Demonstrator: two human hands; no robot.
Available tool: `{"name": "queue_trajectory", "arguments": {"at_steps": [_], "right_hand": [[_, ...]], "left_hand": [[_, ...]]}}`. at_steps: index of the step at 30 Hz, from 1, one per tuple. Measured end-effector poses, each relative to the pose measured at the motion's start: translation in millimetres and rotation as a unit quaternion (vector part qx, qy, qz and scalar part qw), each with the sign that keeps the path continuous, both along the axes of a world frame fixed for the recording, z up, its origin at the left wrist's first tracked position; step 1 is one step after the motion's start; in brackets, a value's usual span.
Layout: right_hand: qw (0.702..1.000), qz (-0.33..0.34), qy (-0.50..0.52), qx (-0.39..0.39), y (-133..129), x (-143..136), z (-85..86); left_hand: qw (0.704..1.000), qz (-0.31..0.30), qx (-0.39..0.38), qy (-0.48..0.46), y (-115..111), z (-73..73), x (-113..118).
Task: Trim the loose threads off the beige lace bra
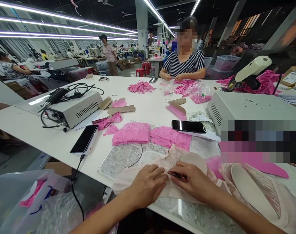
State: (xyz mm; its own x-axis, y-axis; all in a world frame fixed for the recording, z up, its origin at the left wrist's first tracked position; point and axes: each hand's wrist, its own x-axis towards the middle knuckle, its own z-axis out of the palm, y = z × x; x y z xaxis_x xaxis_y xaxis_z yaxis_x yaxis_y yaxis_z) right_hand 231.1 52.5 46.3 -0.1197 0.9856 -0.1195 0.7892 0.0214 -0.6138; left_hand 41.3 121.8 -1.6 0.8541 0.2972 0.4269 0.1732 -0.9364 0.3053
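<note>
A white worktable [150, 107] is lit by ceiling tubes [65, 29], its near edge crossed by both forearms. By the left hand [148, 183], fingers nearly together, a pale pink garment [123, 178] is pressed down directly beneath. In the right hand [193, 178], a small dark, snips-like tool [178, 175] is pinched, its tip near the left fingers. Space just beyond the left hand is bounded by pink lace stacks [131, 133]; right of the right hand, room is taken by a second pale garment [255, 191]. Bare tabletop is found farther ahead.
</note>
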Motion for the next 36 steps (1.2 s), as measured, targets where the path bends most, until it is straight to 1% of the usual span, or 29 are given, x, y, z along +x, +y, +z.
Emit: {"name": "queue_trajectory", "arguments": {"at_steps": [3,7,10,14,17,21,25,32,36], "right_hand": [[0.998,-0.004,-0.056,-0.031,-0.8,4.1,-5.4],[0.994,-0.019,-0.097,-0.038,-4.9,11.8,-7.3],[0.995,-0.035,-0.097,-0.01,-3.1,11.2,-9.9],[0.992,-0.077,-0.098,0.016,0.7,0.7,-14.0],[0.991,-0.092,-0.102,0.008,-0.1,-5.5,-17.2],[0.988,-0.096,-0.119,0.001,-3.1,-4.1,-22.3],[0.987,-0.095,-0.132,-0.001,-2.9,-2.6,-24.3],[0.983,-0.12,-0.133,-0.04,-2.1,-12.6,-18.4],[0.981,-0.124,-0.149,-0.028,-3.0,-10.1,-20.2]], "left_hand": [[1.0,0.006,0.012,0.004,1.3,-5.0,-1.6],[1.0,0.007,0.018,0.022,2.0,-7.5,-2.0],[0.999,0.003,0.027,0.033,2.7,-7.0,-0.8],[0.999,-0.014,0.03,0.036,4.8,-4.9,0.3],[0.999,-0.017,0.029,0.013,6.8,-4.5,-0.4],[1.0,-0.016,0.024,-0.004,8.9,-6.4,-2.9],[1.0,-0.016,0.005,0.017,9.6,-6.3,-5.0],[0.999,-0.014,-0.01,0.042,11.0,-0.1,-6.0],[0.998,-0.006,-0.016,0.053,12.1,1.5,-6.8]]}}
